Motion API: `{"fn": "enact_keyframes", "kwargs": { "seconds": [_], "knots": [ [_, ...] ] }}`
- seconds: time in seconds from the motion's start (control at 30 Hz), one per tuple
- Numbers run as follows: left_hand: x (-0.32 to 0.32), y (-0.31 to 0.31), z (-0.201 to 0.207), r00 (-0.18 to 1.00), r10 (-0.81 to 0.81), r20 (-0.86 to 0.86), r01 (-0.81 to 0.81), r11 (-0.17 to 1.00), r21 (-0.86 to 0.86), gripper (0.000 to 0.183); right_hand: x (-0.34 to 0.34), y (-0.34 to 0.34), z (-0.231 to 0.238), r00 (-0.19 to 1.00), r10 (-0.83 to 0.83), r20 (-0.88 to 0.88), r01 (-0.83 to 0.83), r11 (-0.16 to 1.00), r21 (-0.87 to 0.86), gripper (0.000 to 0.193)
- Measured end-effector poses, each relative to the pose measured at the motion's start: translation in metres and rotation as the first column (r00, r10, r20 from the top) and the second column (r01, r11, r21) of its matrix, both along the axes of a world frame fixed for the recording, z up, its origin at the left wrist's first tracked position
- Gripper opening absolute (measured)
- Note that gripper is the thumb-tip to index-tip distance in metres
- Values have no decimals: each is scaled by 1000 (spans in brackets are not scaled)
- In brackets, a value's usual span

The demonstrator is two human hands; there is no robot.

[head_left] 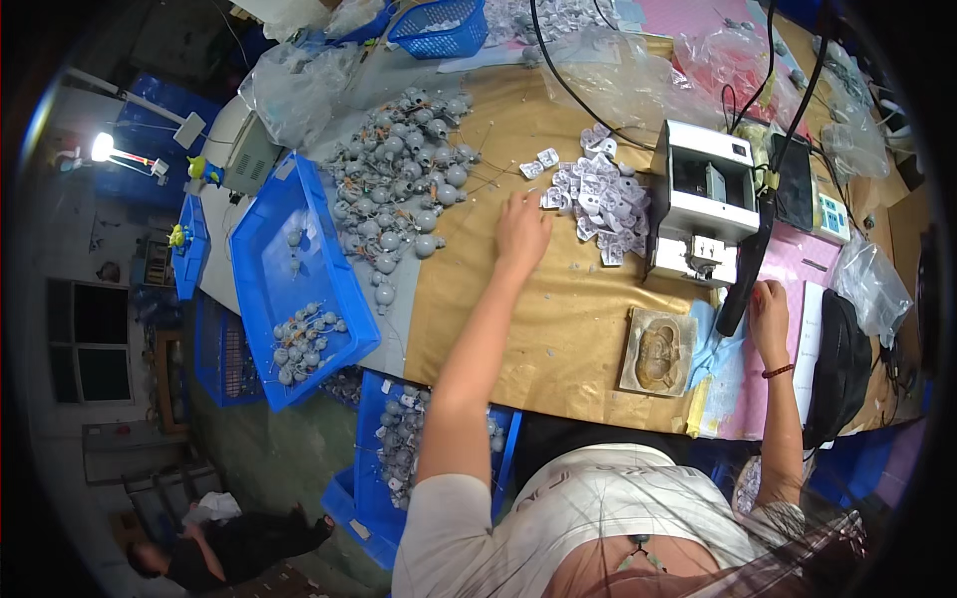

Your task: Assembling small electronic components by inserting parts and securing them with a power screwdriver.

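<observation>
My left hand (pixel 523 234) reaches over the brown paper on the table, its fingers stretched forward and slightly apart. Its fingertips are beside the left edge of a heap of small white plastic parts (pixel 603 204). My right hand (pixel 769 317) is at the right of a black bar (pixel 743 274), with its fingertips close to it. Those fingers are partly hidden, so I cannot tell whether they grip anything. Between my hands stands a white and black bench machine (pixel 703 199). In front of it lies a square metal mould (pixel 658 351) with a shaped hollow.
Left of my arm spreads a large heap of grey round parts with wires (pixel 399 169). A blue tray (pixel 299 269) holds more. Another blue bin (pixel 374 478) is below the table edge. Black cables (pixel 568 90) hang over the table. A person (pixel 224 548) is at lower left.
</observation>
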State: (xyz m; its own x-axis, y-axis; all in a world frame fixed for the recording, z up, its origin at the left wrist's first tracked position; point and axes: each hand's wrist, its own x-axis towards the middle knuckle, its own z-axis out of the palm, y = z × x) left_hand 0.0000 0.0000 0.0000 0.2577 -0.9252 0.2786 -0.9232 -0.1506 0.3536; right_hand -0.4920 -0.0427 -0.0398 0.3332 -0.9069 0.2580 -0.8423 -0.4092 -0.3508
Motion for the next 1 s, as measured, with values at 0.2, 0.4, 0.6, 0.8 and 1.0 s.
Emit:
{"fn": "enact_keyframes", "kwargs": {
  "seconds": [0.2,0.4,0.6,0.8,1.0],
  "knots": [
    [7,-12,-17,991,131,-34,-134,988,-73,14,4,5,-9,997,4,82,-5,1000,11,13],
    [34,3,-10,990,26,-138,-28,1000,-13,18,4,1,-1,987,-7,159,-3,998,65,11],
    [-6,12,-1,947,-106,-304,69,989,-130,31,-2,-2,6,880,-136,456,42,977,210,13],
    [-150,98,56,731,-525,-436,555,829,-67,31,7,2,3,847,-151,510,-4,957,290,9],
    [-191,107,35,793,-510,-332,546,838,16,20,15,10,25,789,-138,599,23,981,195,8]
  ]
}}
